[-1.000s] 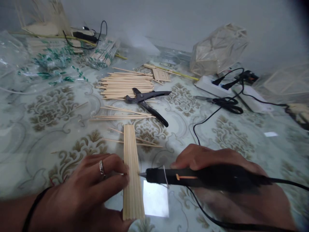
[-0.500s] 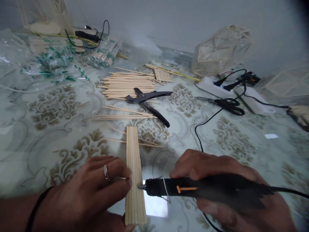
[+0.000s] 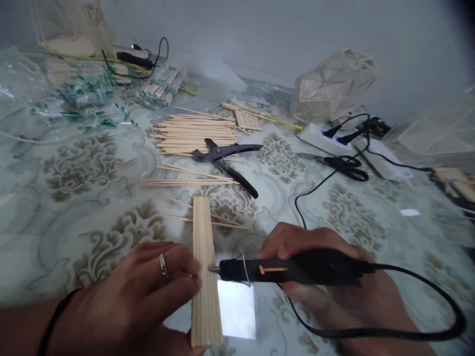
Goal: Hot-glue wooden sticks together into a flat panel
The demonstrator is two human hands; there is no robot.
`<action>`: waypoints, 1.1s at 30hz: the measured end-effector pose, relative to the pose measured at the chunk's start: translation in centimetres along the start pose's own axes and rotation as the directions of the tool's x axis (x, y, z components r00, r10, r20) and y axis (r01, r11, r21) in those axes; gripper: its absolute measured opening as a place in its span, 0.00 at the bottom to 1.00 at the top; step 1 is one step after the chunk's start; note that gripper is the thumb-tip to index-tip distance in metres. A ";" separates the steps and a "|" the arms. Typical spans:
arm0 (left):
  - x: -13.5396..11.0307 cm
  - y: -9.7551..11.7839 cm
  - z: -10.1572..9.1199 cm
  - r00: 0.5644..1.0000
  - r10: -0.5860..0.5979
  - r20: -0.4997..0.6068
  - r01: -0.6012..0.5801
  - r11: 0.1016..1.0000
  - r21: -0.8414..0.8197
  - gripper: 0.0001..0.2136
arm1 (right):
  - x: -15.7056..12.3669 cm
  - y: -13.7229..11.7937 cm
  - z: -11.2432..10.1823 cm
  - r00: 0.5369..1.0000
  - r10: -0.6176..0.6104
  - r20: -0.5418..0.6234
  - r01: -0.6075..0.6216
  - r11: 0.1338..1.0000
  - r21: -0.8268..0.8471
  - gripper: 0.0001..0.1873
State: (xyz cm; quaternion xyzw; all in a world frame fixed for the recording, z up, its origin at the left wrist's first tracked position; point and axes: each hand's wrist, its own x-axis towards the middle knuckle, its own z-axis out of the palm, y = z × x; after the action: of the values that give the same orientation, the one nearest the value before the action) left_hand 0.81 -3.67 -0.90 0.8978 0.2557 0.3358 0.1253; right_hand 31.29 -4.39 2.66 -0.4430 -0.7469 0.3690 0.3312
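Observation:
My left hand (image 3: 159, 291), wearing a ring, grips a flat strip of wooden sticks (image 3: 206, 311) laid side by side. Its fingertips press the strip's left edge, and the thumb is at the near end. In my right hand (image 3: 326, 277) is a black hot glue gun (image 3: 304, 269), held level with its nozzle pointing left. The metal tip is at the strip's right side, near the middle of its length; whether it touches is too fine to tell. Beyond the strip's far end lie a few loose sticks (image 3: 185, 183) and black-handled cutting pliers (image 3: 226, 158).
A pile of sticks (image 3: 196, 131) lies behind the pliers. Scissors (image 3: 345, 167) and a white power strip (image 3: 322, 138) sit to the right, with black cords trailing. Bagged sticks (image 3: 163, 84) are at the back left, and a wrapped stick frame (image 3: 334, 86) stands at the back right.
The glue gun and my right hand have moved away from me along the strip, and the gun's cord now loops at the right. My left hand keeps its grip on the strip.

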 end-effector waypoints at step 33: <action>-0.1 -0.2 -0.2 0.999 0.027 0.043 -0.027 1.000 0.003 0.15 | 0.5 1.4 0.4 0.991 -0.016 -0.133 0.003 0.995 -0.099 0.07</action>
State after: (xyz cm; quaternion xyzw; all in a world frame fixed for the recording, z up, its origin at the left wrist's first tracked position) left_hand 0.54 -3.57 -0.82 0.9084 0.2414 0.3178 0.1244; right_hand 31.38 -3.58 1.34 -0.4791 -0.7424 0.2997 0.3598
